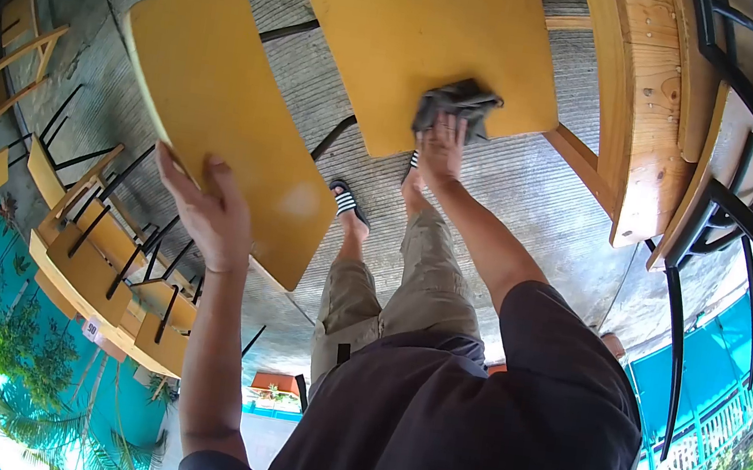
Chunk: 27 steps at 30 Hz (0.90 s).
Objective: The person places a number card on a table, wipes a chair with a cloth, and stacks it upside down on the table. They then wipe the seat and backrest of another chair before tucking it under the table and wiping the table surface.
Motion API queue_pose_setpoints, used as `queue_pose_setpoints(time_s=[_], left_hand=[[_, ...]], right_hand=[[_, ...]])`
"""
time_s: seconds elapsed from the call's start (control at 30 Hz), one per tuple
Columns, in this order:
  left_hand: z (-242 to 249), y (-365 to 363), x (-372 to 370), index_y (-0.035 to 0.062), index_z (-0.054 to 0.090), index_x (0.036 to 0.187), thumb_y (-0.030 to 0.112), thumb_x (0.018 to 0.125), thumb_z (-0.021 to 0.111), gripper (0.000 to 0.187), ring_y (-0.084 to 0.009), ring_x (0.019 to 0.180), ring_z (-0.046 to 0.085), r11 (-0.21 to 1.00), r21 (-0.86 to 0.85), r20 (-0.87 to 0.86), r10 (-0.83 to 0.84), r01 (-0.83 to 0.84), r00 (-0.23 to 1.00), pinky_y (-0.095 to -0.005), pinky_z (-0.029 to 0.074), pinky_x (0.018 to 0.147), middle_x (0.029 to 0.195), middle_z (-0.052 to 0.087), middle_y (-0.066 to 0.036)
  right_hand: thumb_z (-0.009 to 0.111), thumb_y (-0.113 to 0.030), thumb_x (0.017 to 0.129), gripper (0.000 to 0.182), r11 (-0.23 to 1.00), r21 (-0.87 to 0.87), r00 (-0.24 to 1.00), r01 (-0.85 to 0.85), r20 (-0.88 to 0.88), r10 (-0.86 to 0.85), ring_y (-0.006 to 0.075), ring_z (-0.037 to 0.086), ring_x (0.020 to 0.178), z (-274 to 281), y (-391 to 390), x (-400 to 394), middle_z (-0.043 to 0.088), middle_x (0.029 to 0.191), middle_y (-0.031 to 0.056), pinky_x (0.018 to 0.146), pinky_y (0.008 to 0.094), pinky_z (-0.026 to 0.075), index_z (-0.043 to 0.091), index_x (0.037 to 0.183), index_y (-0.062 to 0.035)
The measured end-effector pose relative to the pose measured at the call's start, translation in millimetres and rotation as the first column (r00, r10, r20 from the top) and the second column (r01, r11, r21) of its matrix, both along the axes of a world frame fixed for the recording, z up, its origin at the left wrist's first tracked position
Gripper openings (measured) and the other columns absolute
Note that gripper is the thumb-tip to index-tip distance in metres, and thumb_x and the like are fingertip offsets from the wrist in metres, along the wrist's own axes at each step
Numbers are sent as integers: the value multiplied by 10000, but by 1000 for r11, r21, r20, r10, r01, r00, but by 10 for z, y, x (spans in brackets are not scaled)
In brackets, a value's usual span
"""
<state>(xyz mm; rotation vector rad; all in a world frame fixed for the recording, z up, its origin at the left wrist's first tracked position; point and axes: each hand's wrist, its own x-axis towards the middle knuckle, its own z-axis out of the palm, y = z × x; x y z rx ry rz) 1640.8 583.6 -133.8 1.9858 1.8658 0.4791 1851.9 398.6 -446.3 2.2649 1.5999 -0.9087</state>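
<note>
My left hand [209, 208] grips the near left edge of a yellow wooden chair backrest [224, 91], its thumb on the board's face. The chair's seat [422, 32], a matching yellow panel, lies to the right of the backrest, joined to it by black metal bars. On the seat's near edge, my right hand [441, 153] presses a crumpled dark grey cloth [460, 103] against the surface. Its fingers lie over the cloth, and the cloth's underside is hidden.
Wooden desk furniture [650, 109] and black-framed chairs [752, 199] stand close on the right. More chairs [98, 255] are stacked or crowded at the left. My sandalled feet [349, 205] are on the ridged concrete floor [576, 233], beside the seat.
</note>
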Motion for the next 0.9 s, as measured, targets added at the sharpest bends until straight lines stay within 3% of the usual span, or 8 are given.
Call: queue_pose_setpoints(time_s=[0.13,0.27,0.33,0.5,0.53,0.57,0.63,0.9], left_hand=[[-29,9,-73,-64,199,1548,403,1062,471,727,-507,1363,436,999,-34,-17,31,-32,999,-512,426,1085,1500,367,-364],[-30,10,-112,-61,239,1540,484,1085,354,720,-477,1370,429,999,-19,122,39,-37,992,-495,394,1119,1512,364,-341],[87,-3,-39,-72,256,1538,492,1091,318,721,-460,1413,384,996,-61,192,71,-60,979,-471,345,1159,1533,350,-331],[23,-24,-180,-95,256,1541,490,1096,279,736,-426,1459,350,996,-47,381,93,-81,920,-421,309,1189,1574,325,-314],[-29,-18,-214,-111,260,1535,468,1098,270,725,-435,1459,353,997,-49,443,80,-65,893,-417,311,1190,1570,336,-321],[-93,-18,-255,-108,283,1531,484,1099,223,736,-411,1476,336,998,-41,478,67,-55,876,-403,292,1204,1583,336,-294],[-99,-3,-279,-108,283,1532,494,1098,199,746,-406,1479,332,997,-63,540,75,-48,838,-402,289,1205,1587,334,-289],[100,31,-327,-103,293,1535,465,1101,159,727,-385,1456,391,994,-98,583,88,-37,808,-375,335,1184,1571,374,-284]], right_hand=[[501,-212,981,341,767,609,936,-202,-111,334,260,301,1497,-45,612,-501,448,1555,74,1239,519,182,639,1261,-75],[520,-298,1013,349,906,327,892,270,-440,-107,295,562,1208,46,1231,-497,639,1317,91,973,493,438,634,1272,-94],[538,-383,1029,400,758,30,482,652,-788,-383,289,643,1048,534,1410,-274,684,1185,151,854,393,501,638,1259,-71],[494,-453,1069,544,564,-733,-672,380,-638,-376,181,639,1120,2184,718,-672,691,1219,65,978,309,506,593,1302,29],[491,-410,1075,546,612,-710,-661,348,-649,-376,200,552,1306,2179,454,-819,609,1388,94,1122,302,416,547,1355,56],[446,-389,1090,527,717,-631,-216,296,-775,-593,239,424,1443,1797,66,-1025,465,1541,132,1202,361,311,519,1414,20],[392,-333,1085,477,792,536,514,291,-786,343,414,275,1500,2448,148,-1291,392,1562,221,1237,456,200,519,1434,-33],[465,-217,1033,477,865,461,561,197,-777,286,477,358,1405,1941,965,-1449,394,1504,301,1192,490,286,466,1432,43]])
